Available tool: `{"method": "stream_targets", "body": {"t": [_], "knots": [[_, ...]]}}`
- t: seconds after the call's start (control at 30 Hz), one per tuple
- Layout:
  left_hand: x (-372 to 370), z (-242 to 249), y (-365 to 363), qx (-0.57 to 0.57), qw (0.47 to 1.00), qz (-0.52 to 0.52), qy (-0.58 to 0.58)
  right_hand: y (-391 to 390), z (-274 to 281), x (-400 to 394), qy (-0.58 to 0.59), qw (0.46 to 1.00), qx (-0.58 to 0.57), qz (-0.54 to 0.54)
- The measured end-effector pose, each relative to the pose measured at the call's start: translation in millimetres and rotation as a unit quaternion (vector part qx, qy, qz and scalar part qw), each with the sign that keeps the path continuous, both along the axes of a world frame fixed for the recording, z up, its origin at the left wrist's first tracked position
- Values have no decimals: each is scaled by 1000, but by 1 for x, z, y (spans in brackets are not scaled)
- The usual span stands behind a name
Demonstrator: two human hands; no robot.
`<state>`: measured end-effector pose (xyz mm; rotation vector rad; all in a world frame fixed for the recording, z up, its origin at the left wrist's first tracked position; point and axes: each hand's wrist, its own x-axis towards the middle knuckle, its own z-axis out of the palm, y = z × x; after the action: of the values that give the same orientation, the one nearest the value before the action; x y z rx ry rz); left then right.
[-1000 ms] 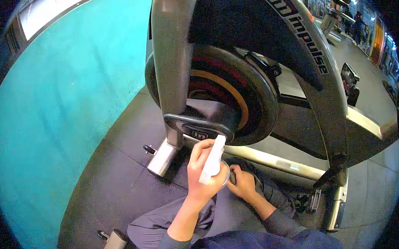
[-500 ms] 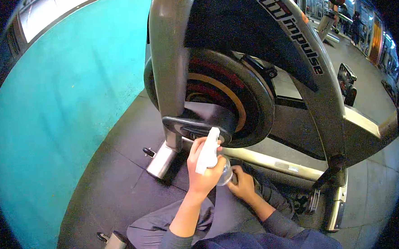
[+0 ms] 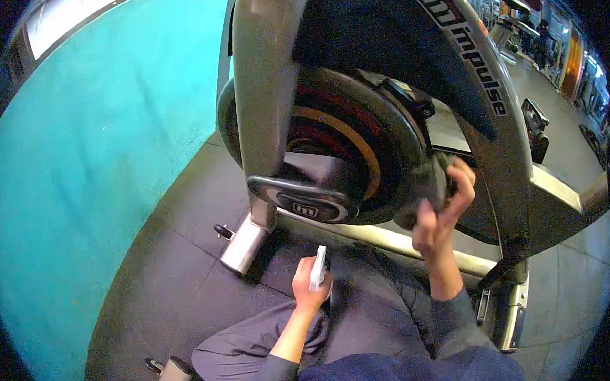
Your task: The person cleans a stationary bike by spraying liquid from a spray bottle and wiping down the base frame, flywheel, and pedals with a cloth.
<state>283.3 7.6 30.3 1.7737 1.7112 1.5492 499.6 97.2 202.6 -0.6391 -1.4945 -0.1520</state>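
Note:
My left hand (image 3: 309,287) is closed around a spray bottle with a white trigger head (image 3: 319,267), held low over my lap; the bottle's body is mostly hidden by my fingers. Raised at the right side of the exercise bike's flywheel (image 3: 357,126), my right hand (image 3: 445,214) grips a dark, crumpled cloth (image 3: 434,178). Both the hand and the cloth are blurred by motion. The cloth overlaps the flywheel's outer edge in this view. Left of it is the bike's dark oval cover (image 3: 304,208) with a logo.
The bike's grey frame (image 3: 261,75) rises close in front of me, and its base bar (image 3: 383,240) runs low behind my knees. A wheeled foot (image 3: 243,252) stands at the left. A teal floor area (image 3: 110,152) borders the dark mats (image 3: 177,259).
My right hand has moved from beside the bottle up and right to the flywheel with the cloth. My left hand has lowered the spray bottle toward my lap.

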Motion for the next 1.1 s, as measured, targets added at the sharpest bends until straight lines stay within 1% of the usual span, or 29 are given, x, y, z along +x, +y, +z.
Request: {"method": "stream_targets", "body": {"t": [0.03,0.1,0.17,0.2,0.27,0.3,0.37,0.43,0.5,0.57,0.67,0.7,0.73,0.83,0.9,0.97,1.0,1.1], "knots": [[-1,-1,1,-1,1000,0,-1,4,18,-13,-56,993,57,-86],[-2,-2,2,9,999,-8,51,19,45,-36,-170,975,120,-75],[-1,-3,2,14,999,-3,49,41,50,-61,-276,943,135,-130],[-1,-2,2,20,999,1,48,56,47,-71,-276,943,134,-129],[0,2,-2,14,999,2,33,79,38,-85,-370,871,108,-304],[0,4,-3,11,1000,2,18,77,37,-87,-369,872,108,-303],[-2,2,-3,31,999,2,26,70,35,-88,-402,850,39,-338],[-2,1,-6,32,998,-8,51,63,29,-78,-405,847,39,-343],[-2,3,-7,36,998,-10,44,53,25,-62,-406,842,40,-352],[-2,4,-6,41,998,-12,37,41,19,-44,-442,813,0,-380],[-2,0,-6,24,999,-19,17,30,7,-25,-456,799,4,-391],[-3,-1,-5,22,999,-15,31,30,4,-22,-463,791,10,-400],[-2,-3,-4,19,999,-13,46,32,2,-22,-451,795,44,-402],[0,-3,-1,28,999,-10,45,33,11,-35,-468,788,11,-401],[0,-3,-1,27,999,-9,42,38,20,-44,-465,787,29,-405],[-1,-4,-3,21,999,-5,39,44,28,-56,-459,797,34,-390],[-2,-4,-2,22,999,-5,45,53,26,-64,-427,818,64,-380],[-2,-3,-2,26,999,-5,45,63,35,-87,-438,813,69,-378]]}}
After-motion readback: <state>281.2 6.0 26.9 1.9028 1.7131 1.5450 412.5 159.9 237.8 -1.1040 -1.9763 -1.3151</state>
